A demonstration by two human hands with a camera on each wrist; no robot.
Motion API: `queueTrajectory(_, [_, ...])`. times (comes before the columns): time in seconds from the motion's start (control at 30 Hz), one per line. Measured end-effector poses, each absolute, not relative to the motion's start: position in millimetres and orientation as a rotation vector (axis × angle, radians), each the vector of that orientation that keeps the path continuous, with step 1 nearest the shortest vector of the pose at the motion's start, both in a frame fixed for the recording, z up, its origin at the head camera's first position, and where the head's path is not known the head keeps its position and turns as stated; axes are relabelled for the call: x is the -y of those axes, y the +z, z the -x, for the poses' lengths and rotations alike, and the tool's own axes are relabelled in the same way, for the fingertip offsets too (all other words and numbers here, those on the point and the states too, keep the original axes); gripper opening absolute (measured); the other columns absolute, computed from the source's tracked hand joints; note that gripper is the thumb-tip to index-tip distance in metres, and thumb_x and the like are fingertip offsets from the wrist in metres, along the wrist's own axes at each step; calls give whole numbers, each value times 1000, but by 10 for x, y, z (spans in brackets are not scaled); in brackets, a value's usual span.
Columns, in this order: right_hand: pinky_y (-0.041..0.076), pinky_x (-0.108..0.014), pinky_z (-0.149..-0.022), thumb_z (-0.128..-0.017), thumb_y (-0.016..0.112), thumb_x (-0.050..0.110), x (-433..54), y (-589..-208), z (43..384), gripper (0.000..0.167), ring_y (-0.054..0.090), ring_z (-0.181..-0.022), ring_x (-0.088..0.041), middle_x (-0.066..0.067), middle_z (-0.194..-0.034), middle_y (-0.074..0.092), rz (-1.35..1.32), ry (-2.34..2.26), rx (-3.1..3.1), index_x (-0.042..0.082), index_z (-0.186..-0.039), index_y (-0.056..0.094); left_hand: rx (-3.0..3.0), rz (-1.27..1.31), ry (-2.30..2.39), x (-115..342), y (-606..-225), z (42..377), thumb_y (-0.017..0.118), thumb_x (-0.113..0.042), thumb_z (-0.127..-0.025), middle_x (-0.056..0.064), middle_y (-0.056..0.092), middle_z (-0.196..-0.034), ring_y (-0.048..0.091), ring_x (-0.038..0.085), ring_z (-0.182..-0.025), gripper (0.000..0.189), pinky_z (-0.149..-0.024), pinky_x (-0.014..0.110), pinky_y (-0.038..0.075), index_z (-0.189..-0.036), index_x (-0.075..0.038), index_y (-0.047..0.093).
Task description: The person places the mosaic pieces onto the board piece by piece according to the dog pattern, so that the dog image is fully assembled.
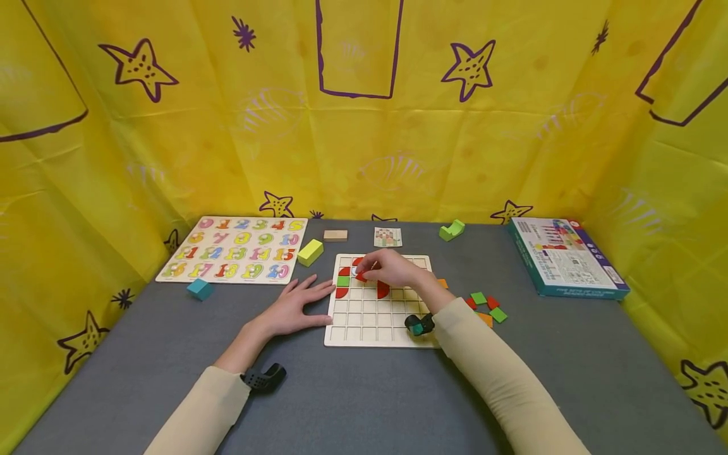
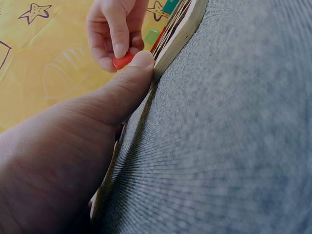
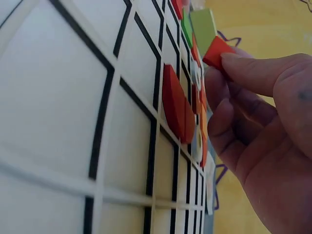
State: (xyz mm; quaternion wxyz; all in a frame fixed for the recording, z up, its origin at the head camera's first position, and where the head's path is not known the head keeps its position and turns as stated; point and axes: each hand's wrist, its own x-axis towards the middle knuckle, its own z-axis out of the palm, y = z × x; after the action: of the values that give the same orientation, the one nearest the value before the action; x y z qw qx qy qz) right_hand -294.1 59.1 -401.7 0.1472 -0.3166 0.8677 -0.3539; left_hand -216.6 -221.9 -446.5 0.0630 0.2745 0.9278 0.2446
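Observation:
Over the upper part of a pale wooden grid board [image 1: 355,337], my right hand [image 1: 392,268] pinches a red tile [image 3: 217,52] between thumb and fingers. The tile is held just off the board in the right wrist view. My left hand [image 1: 297,308] lies with spread, straight fingers at the board's left edge, its thumb [image 2: 124,90] touching the rim. A green square tile [image 1: 344,281] and a red quarter-round tile [image 1: 341,293] sit in cells near that edge. Another red piece [image 1: 383,290] lies in the grid below my right hand, which hides some cells.
Loose red, green and orange tiles [image 1: 478,298] lie right of the board. A number puzzle [image 1: 227,253], yellow block [image 1: 310,253] and teal block [image 1: 200,289] are at left. Behind are a wooden block [image 1: 335,236], pattern card [image 1: 388,237] and green arch [image 1: 452,230]; a box [image 1: 569,259] lies right.

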Motion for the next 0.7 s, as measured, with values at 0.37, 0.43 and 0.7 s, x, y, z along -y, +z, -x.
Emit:
queueTrajectory(0.37, [49, -28, -76, -96, 69, 6, -423, -4046, 2972, 4, 57, -82, -18, 0, -91, 66, 980, -916, -2508, 7, -100, 71, -2805, -842, 742, 2219, -4450, 2166, 69, -58, -90, -2, 38, -159, 16, 38, -151, 80, -116, 64, 2, -155, -19, 44])
queueTrajectory(0.43, [49, -28, -76, -97, 69, 6, -405, -4049, 2970, 4, 57, -82, -17, 1, -91, 67, 997, -873, -2526, 7, -99, 71, -2805, -841, 738, 2218, -4451, 2165, 69, -58, -90, -2, 38, -159, 16, 38, -151, 80, -116, 64, 2, -155, -18, 44])
queueTrajectory(0.7, [49, -29, -81, -96, 70, 8, -379, -4072, 2982, 7, 56, -87, -17, 0, -93, 65, 1091, -758, -2580, 8, -101, 75, -2806, -843, 742, 2222, -4452, 2161, 68, -59, -90, -2, 38, -159, 16, 37, -151, 80, -116, 64, 2, -155, -18, 44])
